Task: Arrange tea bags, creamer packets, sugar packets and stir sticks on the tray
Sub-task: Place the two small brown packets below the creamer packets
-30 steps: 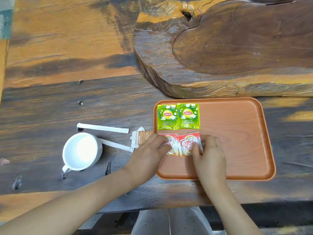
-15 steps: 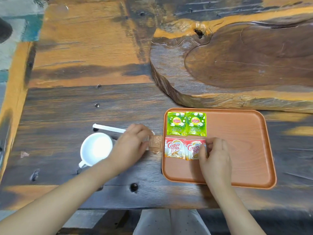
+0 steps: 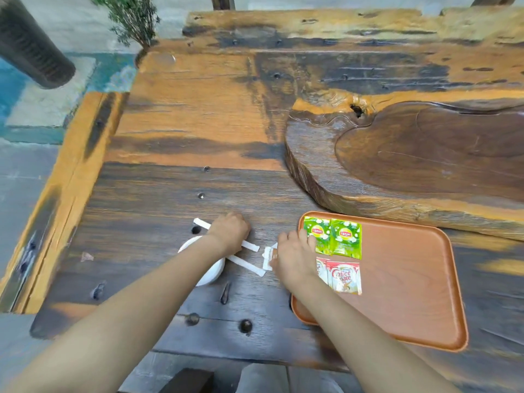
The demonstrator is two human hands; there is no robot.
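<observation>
An orange tray (image 3: pixel 411 279) lies at the right. In its near-left part are two green Lipton tea bags (image 3: pixel 344 239) and, below them, two Coffee Mate creamer packets (image 3: pixel 344 276). On the table left of the tray lie white sugar packets (image 3: pixel 268 256), mostly covered by my right hand (image 3: pixel 295 256), whose thumb touches them. Two white stir sticks lie further left: the upper stir stick (image 3: pixel 249 245) runs under my left hand (image 3: pixel 231 231), whose fingers are curled on it. The lower stir stick (image 3: pixel 246 265) lies free.
A white cup (image 3: pixel 209 272) stands under my left forearm, just left of the sticks. A thick carved wooden slab (image 3: pixel 411 154) fills the far right, right behind the tray. The table's left edge (image 3: pixel 71 180) drops to a tiled floor.
My left hand left the sugar packets and moved left onto the upper stir stick. My right hand left the creamer packets and crossed the tray's left edge onto the sugar packets.
</observation>
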